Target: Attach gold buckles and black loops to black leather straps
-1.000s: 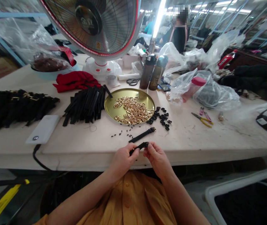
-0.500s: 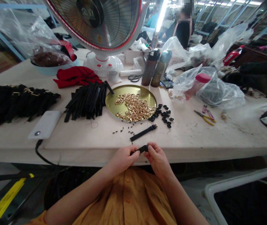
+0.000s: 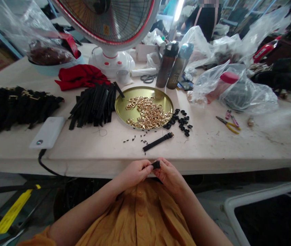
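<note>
Just in front of the table's edge, a black strap (image 3: pixel 156 165) is pinched between my two hands. My left hand (image 3: pixel 138 171) grips one end with thumb and fingers; my right hand (image 3: pixel 168 172) is closed on the other end, and the fingers hide most of the strap. Beyond them a finished-looking black strap with a gold buckle (image 3: pixel 158 141) lies on the table. Behind that, a gold round tray (image 3: pixel 121 114) holds many gold buckles (image 3: pixel 150 112). Small black loops (image 3: pixel 183 122) are heaped at the tray's right, and tiny black pieces (image 3: pixel 142 136) are scattered before it.
A pile of black strips (image 3: pixel 94 106) lies left of the tray, near a white power bank (image 3: pixel 47 133) with a cable. A fan heater (image 3: pixel 106 27) stands behind. Two bottles (image 3: pixel 167 65), scissors (image 3: pixel 148 78) and yellow-handled pliers (image 3: pixel 228 124) are also on the table.
Both hands have drawn closer together, so less of the strap shows between them. The view has tilted slightly downward, and things on the table appear a little higher.
</note>
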`<control>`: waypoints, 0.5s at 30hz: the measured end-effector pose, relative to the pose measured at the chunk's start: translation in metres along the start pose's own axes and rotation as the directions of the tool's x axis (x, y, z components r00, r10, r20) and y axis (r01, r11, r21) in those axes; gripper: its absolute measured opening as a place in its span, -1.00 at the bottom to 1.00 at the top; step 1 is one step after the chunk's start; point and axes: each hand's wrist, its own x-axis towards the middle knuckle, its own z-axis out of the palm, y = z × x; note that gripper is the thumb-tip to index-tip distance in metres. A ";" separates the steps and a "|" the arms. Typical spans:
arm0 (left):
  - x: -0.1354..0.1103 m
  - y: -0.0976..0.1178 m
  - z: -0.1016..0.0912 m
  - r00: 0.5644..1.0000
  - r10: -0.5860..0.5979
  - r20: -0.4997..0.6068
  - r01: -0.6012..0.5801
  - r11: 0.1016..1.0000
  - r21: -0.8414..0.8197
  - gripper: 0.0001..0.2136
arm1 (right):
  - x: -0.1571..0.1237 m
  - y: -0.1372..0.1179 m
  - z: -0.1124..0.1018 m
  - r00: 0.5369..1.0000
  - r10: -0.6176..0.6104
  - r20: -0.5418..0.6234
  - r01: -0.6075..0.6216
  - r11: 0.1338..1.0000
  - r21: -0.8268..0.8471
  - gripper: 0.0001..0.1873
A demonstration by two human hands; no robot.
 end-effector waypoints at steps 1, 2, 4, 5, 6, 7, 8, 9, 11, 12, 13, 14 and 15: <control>0.000 0.000 -0.001 1.000 0.026 0.005 -0.026 0.999 0.039 -0.72 | 0.000 0.002 0.000 1.000 0.026 0.009 -0.026 1.000 0.006 -0.79; -0.001 0.000 -0.002 0.999 0.047 0.021 -0.049 0.996 0.073 -0.73 | -0.001 0.004 0.000 0.998 0.055 0.015 -0.056 0.998 0.013 -0.79; -0.003 0.001 -0.003 0.995 0.073 0.063 -0.080 0.990 0.117 -0.73 | -0.003 0.007 0.003 0.994 0.106 0.018 -0.106 0.994 0.024 -0.80; -0.004 0.002 -0.004 0.994 0.078 0.077 -0.088 0.987 0.132 -0.73 | -0.003 0.008 0.005 0.993 0.115 0.015 -0.115 0.993 0.024 -0.79; -0.005 0.002 -0.003 0.994 0.081 0.079 -0.091 0.985 0.145 -0.73 | -0.004 0.008 0.006 0.994 0.106 0.008 -0.106 0.994 0.016 -0.79; -0.006 0.002 -0.003 0.994 0.080 0.069 -0.090 0.983 0.157 -0.73 | -0.004 0.008 0.008 0.997 0.077 -0.009 -0.077 0.997 -0.005 -0.78; -0.006 0.002 -0.002 0.996 0.075 0.052 -0.083 0.982 0.170 -0.73 | -0.005 0.007 0.009 0.999 0.028 -0.042 -0.030 0.998 -0.047 -0.78; -0.006 0.002 -0.001 0.997 0.067 0.029 -0.071 0.980 0.184 -0.73 | -0.005 0.007 0.010 0.996 -0.039 -0.085 0.029 0.993 -0.111 -0.78; -0.006 0.003 0.001 0.999 0.048 -0.016 -0.044 0.977 0.206 -0.72 | -0.008 0.006 0.010 0.970 -0.184 -0.161 0.135 0.952 -0.275 -0.77; -0.006 0.003 0.002 0.999 0.041 -0.034 -0.033 0.977 0.212 -0.71 | -0.010 0.005 0.010 0.954 -0.242 -0.177 0.169 0.921 -0.350 -0.77; -0.006 0.003 0.002 0.998 0.034 -0.052 -0.023 0.976 0.214 -0.70 | -0.012 0.005 0.009 0.942 -0.285 -0.179 0.193 0.892 -0.408 -0.77; -0.007 0.003 0.002 0.997 0.030 -0.067 -0.015 0.977 0.214 -0.70 | -0.014 0.005 0.009 0.935 -0.312 -0.170 0.210 0.871 -0.444 -0.77; -0.007 0.004 0.002 0.996 0.028 -0.079 -0.011 0.977 0.214 -0.70 | -0.017 0.005 0.009 0.932 -0.325 -0.159 0.220 0.857 -0.466 -0.78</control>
